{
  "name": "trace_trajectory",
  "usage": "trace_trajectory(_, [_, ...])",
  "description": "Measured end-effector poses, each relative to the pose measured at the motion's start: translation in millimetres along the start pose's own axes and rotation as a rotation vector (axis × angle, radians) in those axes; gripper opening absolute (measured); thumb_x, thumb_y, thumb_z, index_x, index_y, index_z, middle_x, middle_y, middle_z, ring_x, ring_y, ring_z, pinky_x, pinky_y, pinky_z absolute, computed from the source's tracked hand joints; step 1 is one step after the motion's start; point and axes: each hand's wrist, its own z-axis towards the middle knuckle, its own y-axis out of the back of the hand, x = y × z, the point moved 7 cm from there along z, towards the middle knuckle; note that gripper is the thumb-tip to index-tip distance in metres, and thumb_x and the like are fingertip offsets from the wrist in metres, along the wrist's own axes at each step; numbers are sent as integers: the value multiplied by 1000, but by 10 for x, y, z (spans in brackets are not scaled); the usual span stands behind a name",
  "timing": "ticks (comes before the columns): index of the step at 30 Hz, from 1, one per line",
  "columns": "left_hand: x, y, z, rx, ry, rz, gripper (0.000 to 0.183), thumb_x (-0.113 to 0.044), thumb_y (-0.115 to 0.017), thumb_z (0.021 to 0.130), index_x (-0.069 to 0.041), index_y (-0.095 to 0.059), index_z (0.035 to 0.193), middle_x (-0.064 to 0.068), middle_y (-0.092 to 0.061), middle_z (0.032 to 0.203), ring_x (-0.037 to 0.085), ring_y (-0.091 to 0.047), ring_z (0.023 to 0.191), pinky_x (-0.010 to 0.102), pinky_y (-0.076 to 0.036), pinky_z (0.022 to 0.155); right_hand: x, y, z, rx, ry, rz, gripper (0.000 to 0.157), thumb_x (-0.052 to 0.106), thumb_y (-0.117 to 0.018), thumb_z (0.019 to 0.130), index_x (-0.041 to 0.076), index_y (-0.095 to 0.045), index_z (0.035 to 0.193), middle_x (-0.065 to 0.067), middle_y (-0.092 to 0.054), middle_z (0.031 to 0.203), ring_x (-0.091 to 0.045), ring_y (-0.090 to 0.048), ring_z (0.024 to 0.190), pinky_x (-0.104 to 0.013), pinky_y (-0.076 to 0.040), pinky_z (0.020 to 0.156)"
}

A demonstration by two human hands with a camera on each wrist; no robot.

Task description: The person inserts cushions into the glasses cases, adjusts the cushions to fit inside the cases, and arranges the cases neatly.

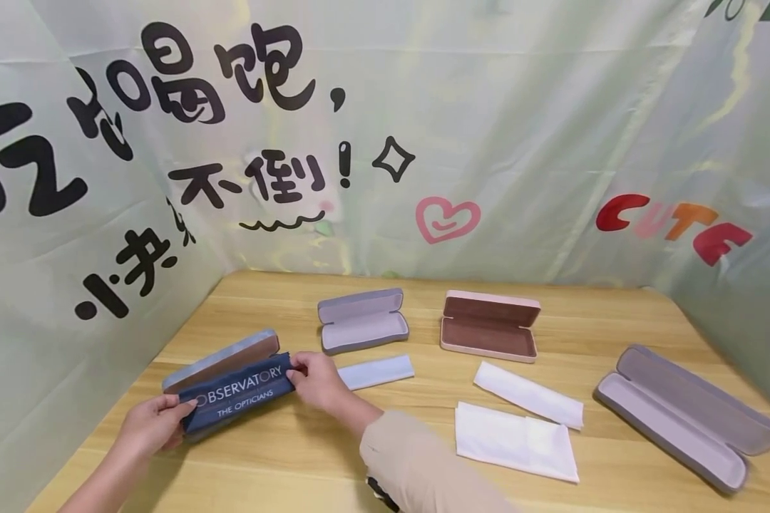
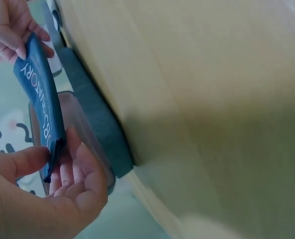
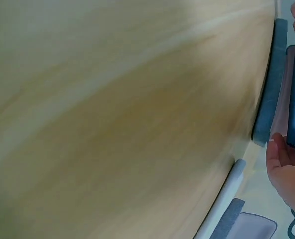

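Observation:
A folded dark blue cleaning cloth (image 1: 244, 388), printed with white lettering, is stretched between both hands over an open blue glasses case (image 1: 221, 360). My left hand (image 1: 154, 425) pinches its left end between thumb and fingers. At the other end, my right hand (image 1: 321, 380) pinches the upper right corner. In the left wrist view, the cloth (image 2: 44, 94) is above the case's brown-lined inside, and the case's outer wall (image 2: 95, 112) rests on the table. The right wrist view shows only part of the right hand (image 3: 289, 172) at the cloth's near end.
Behind stand an open purple-grey case (image 1: 364, 329) and an open pink case (image 1: 490, 338). A light blue folded cloth (image 1: 381, 370) lies just beyond the right hand. Two white folded cloths (image 1: 529, 395) (image 1: 513, 440) lie right of the right sleeve. Farther right is an open grey case (image 1: 674, 431).

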Motion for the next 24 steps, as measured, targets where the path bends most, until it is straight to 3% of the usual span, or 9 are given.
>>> trace_trajectory(11, [106, 1, 60, 8, -4, 19, 54, -20, -49, 93, 20, -35, 126, 23, -58, 96, 6, -57, 67, 25, -50, 61, -39, -104, 76, 18, -5, -22, 8, 3, -57, 90, -1, -63, 86, -6, -60, 80, -6, -48, 71, -15, -41, 60])
trace_trajectory(16, [101, -5, 89, 6, -3, 18, 57, -22, -48, 94, 20, -32, 130, 33, -51, 108, 6, -57, 69, 26, -51, 63, -36, -118, 86, 23, 6, -43, 10, 2, -56, 90, -1, -62, 83, -6, -60, 79, -5, -48, 71, -16, -41, 61])
trace_trajectory(24, [61, -5, 137, -16, -7, 38, 59, -24, -52, 93, 19, -34, 130, 36, -45, 117, 5, -58, 69, 27, -53, 64, -50, -96, 62, 35, 17, -85, 13, 3, -55, 90, 1, -58, 77, -2, -52, 72, -7, -46, 68, -16, -38, 59])
